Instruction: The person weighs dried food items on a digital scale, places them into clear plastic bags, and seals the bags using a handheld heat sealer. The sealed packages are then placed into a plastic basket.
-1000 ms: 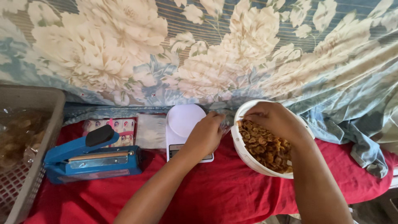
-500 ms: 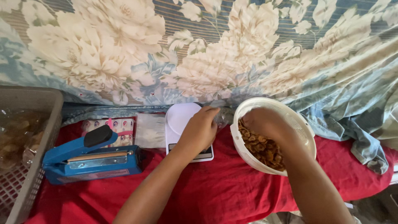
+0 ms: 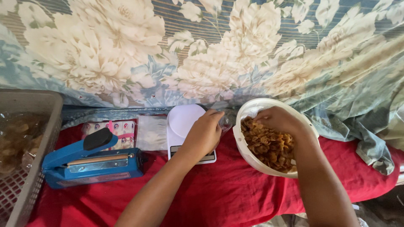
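My left hand rests over a white kitchen scale and pinches a small clear plastic bag at its right edge. My right hand reaches into a white bowl full of brown crispy snack pieces, its fingers closed in the snacks near the bowl's upper rim. The bowl sits tilted on a red cloth, just right of the scale.
A blue heat sealer with a black handle lies at the left on the red cloth. Behind it lie a printed packet and clear bags. A grey mesh basket holding bagged snacks stands far left. A floral fabric hangs behind.
My right hand has gone from the bowl's rim down into the snacks. My left hand has slid slightly right on the scale, toward the bowl, with the clear bag.
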